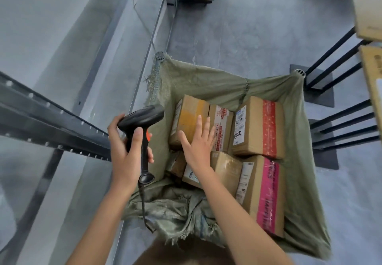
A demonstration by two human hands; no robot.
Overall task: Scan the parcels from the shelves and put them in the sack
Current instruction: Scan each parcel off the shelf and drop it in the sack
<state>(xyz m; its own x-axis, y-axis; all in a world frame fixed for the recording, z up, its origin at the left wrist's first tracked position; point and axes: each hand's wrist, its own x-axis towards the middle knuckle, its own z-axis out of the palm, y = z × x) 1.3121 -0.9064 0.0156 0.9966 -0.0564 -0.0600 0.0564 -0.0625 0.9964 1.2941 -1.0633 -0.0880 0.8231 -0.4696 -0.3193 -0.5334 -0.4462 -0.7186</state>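
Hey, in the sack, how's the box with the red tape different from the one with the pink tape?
The red-taped box lies at the far side of the sack; the pink-taped box lies nearer the person. The red-taped box looks shorter, the pink-taped box longer. The red-taped box has handwriting on its white label; none shows on the pink-taped box's label. Both are brown cardboard with white labels.
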